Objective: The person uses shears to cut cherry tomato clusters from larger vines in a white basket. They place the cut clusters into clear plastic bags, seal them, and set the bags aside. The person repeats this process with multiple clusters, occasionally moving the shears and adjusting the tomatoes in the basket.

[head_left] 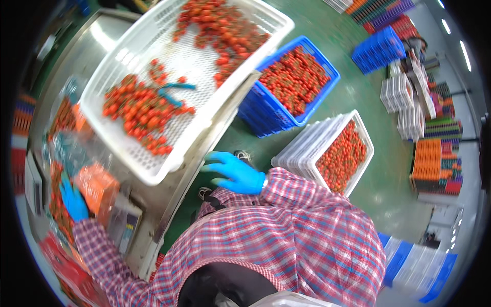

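Note:
My left hand point(74, 198), in a blue glove, lies with its fingers spread over cherry tomatoes point(57, 192) at the left of the table. Close beside it stands an orange box point(94, 185) under clear plastic film. My right hand point(231, 172), also gloved in blue, is held off the table's near edge with its fingers apart and nothing in them. In the large white perforated crate point(153, 176) on the table lie two heaps of cherry tomatoes on the vine point(135, 110). A teal-handled tool point(171, 96), probably snips, rests on the nearer heap.
A blue crate point(250, 113) and a white crate point(294, 156), both full of cherry tomatoes, stand on the green floor to the right. A scale-like device point(124, 222) sits on the metal table. Stacked crates point(378, 50) line the far right.

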